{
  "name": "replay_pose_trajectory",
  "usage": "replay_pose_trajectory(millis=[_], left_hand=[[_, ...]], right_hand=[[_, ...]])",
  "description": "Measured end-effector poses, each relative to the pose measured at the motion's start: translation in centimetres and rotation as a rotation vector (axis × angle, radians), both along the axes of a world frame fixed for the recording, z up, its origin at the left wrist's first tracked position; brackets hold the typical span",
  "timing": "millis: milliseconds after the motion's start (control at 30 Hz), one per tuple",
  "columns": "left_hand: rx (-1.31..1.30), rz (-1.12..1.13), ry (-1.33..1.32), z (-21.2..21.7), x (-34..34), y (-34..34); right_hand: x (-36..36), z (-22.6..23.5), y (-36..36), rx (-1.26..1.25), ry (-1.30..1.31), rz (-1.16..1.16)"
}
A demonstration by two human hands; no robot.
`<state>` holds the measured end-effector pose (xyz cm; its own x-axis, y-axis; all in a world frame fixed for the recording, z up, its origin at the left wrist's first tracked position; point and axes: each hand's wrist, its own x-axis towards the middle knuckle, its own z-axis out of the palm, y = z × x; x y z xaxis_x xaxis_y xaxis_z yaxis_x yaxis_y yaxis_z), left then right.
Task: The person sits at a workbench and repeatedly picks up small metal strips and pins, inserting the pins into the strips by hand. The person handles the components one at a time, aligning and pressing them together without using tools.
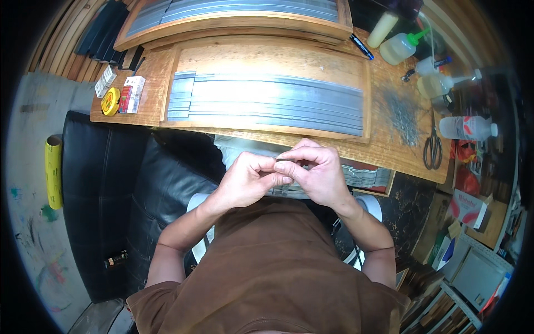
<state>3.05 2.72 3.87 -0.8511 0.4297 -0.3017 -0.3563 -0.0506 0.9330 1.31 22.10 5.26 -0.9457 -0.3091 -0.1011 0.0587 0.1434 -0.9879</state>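
Note:
My left hand and my right hand meet in front of my body, just short of the table's near edge. Both are closed, thumbs and fingertips pinched together. A sliver of something small and dark shows at the fingertips, mostly hidden, and its kind cannot be made out. Beyond my hands, a shallow wooden tray lies on the wooden table. Long grey metallic strips lie side by side in it, with a block of shorter ones at its left end.
Right on the table are a heap of thin metal pieces, black scissors, a marker and a green-capped squeeze bottle. A yellow tape measure and small boxes sit left. Another tray stands behind; a black sofa is left.

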Motion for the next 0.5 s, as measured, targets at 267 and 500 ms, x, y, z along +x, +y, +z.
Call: replay_pose_trajectory(millis=[267,500], left_hand=[[-0.044,-0.089,-0.127,-2.6,1.5,-1.3],[-0.012,0.181,-0.212,-3.4,1.3,-0.9]], right_hand=[[2.4,-1.9,0.5,0.187,0.145,0.085],[5.3,-2.2,2.0,0.169,-0.071,0.099]])
